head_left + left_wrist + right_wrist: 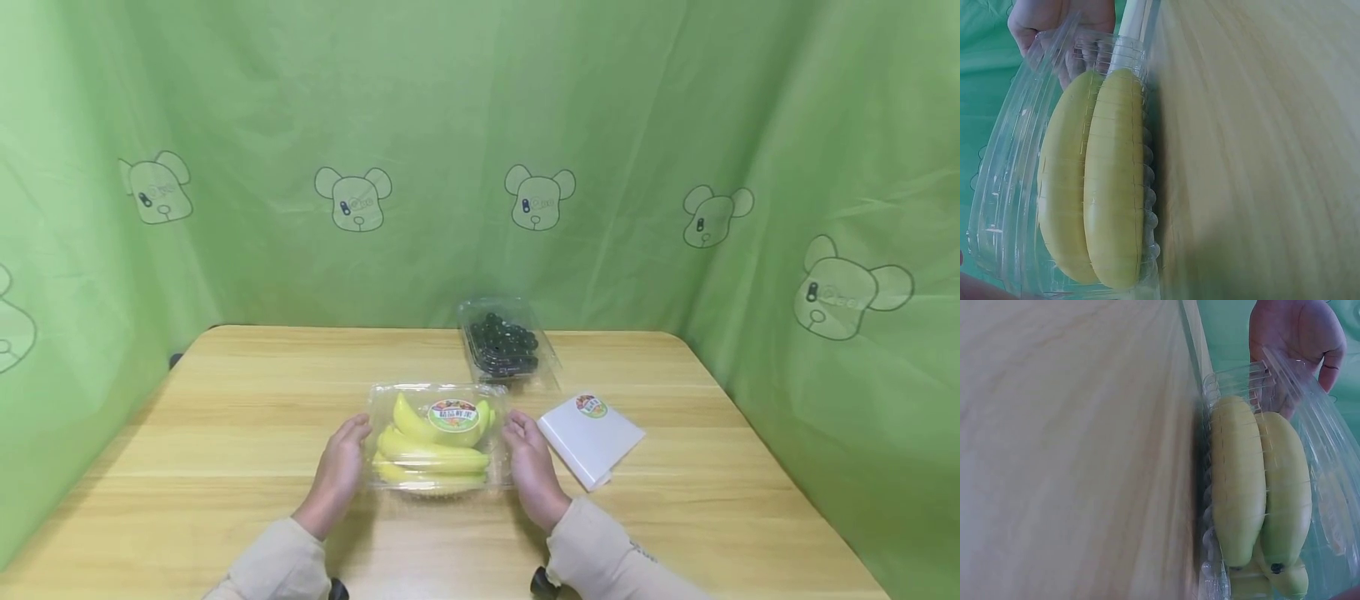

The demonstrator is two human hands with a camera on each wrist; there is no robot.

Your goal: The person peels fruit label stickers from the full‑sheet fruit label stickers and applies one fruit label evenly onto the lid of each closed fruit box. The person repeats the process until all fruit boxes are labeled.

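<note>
Table [225, 433], boxed bananas [433, 454] between hands [339, 462] [534, 465]

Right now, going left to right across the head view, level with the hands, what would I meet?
Left hand → banana box → right hand → white item with a sticker.

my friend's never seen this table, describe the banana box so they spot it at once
Over the wooden table's near half, find the left hand and right hand. The banana box between them is clear, with an oval label; its yellow bananas set it apart from the farther clear box of dark fruit.
</note>
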